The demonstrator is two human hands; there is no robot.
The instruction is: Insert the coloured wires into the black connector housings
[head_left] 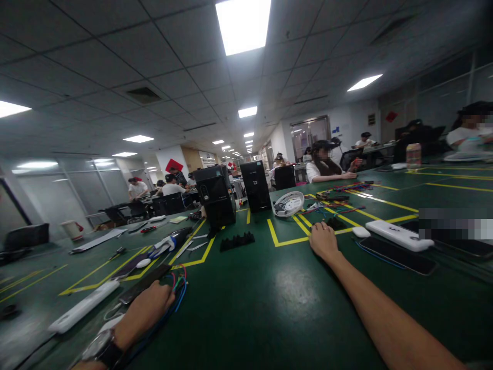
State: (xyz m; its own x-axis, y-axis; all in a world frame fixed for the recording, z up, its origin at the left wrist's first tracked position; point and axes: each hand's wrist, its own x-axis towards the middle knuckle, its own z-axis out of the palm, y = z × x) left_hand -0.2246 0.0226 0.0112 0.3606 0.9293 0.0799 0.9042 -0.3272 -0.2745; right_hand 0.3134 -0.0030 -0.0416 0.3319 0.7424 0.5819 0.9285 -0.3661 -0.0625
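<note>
My left hand (152, 303), with a watch on its wrist, is closed around several thin wires (180, 288) in red, green and blue, low over the left part of the green table. My right hand (324, 240) is stretched forward to the table near a yellow tape line. Its fingers curl down and away from me, so whatever they hold is hidden. Just beside its fingertips lies a dark, spiky-edged piece (336, 223). A similar black strip with a jagged top (238, 241) rests between my two hands, farther from me.
Two black computer towers (256, 186) stand at the back beside a white round basket-like part (288, 204). Coloured wires (346, 198) lie beyond my right hand. White power strips (398, 235) and phones (398, 255) lie at the sides. A person (327, 164) sits across the table.
</note>
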